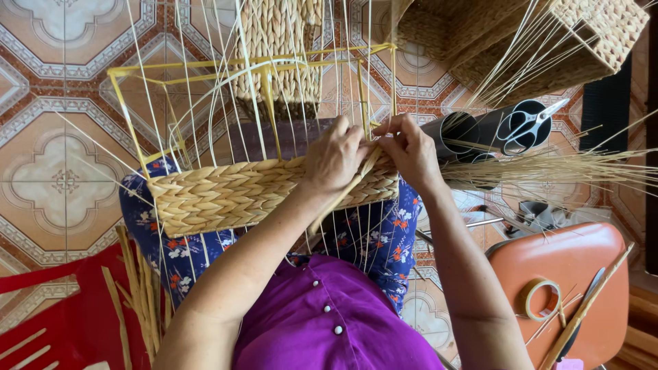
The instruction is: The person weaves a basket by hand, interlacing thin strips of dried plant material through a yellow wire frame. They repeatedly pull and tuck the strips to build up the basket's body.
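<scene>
Your left hand [334,159] lies curled over the top edge of the half-woven basket [233,195] at the centre of the frame, fingers pressing a flat straw strand [343,195] against the braided wall. Your right hand [410,149] sits just beside it, touching it, fingertips pinched on the same strand where it meets the rim. The basket rests on your lap, across the blue flowered fabric [384,240], with its thin upright stakes running up to a yellow wire frame [253,63]. Right of your hands a bundle of loose straw [548,168] fans toward the frame's edge. Above it, scissors [524,127] lie on dark tubes. At lower right an orange stool [562,274] carries a roll of tape [541,299]. Finished baskets [521,34] stand at the upper right, on the patterned tile floor [55,137].
</scene>
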